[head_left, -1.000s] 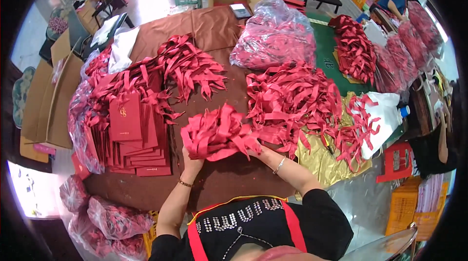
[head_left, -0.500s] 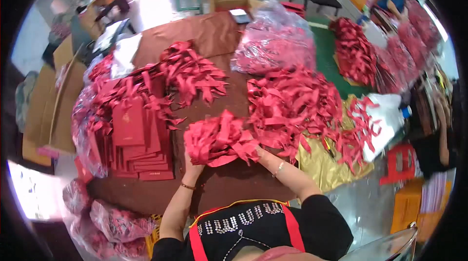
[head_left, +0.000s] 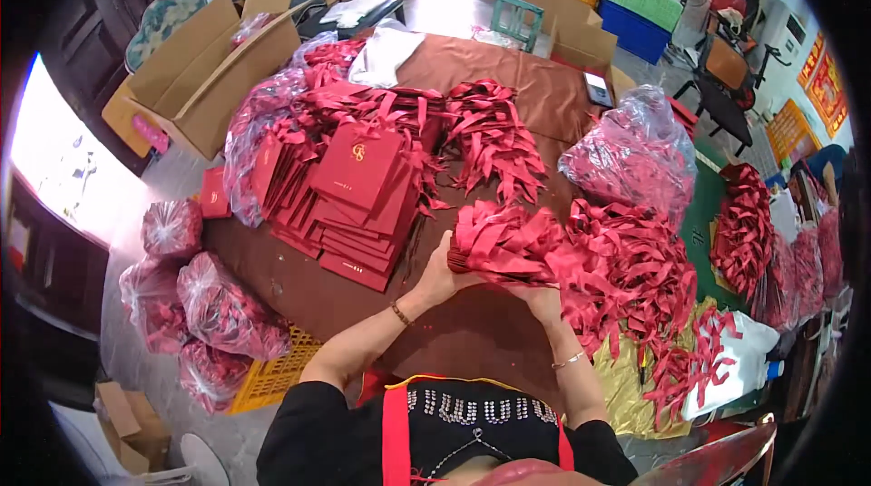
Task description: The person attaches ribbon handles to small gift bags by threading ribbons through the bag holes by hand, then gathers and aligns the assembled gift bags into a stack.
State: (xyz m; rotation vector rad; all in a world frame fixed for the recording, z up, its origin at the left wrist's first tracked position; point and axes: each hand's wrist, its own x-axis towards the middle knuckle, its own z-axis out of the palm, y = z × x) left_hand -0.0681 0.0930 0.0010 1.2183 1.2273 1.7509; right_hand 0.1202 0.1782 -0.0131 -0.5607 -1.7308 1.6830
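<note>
Between my two hands, just over the brown tablecloth, is a bundle of red ribbon-handled paper bags [head_left: 508, 236]. My left hand [head_left: 439, 274] is wrapped round the bundle's left end. At its lower right edge, my right hand [head_left: 544, 303] grips it, with some fingers hidden beneath. Loose red ribbons cover the top. Left of the bundle lies a fanned stack of flat red paper bags [head_left: 361, 168] with gold print. A large heap of red ribbon-handled bags [head_left: 626, 268] lies close by on the right, and a smaller pile [head_left: 494, 137] sits beyond my hands.
A clear plastic sack of red goods [head_left: 631, 155] stands at the far right of the brown-covered table [head_left: 454, 341]. Filled plastic bags [head_left: 227, 304] rest by a yellow crate [head_left: 277, 375] at left. An open cardboard box [head_left: 213, 78] stands beyond the table's left edge.
The view has swung left, so the table and piles sit farther right in the picture. Both hands still hold the bundle, now more upright and squared at its left end.
</note>
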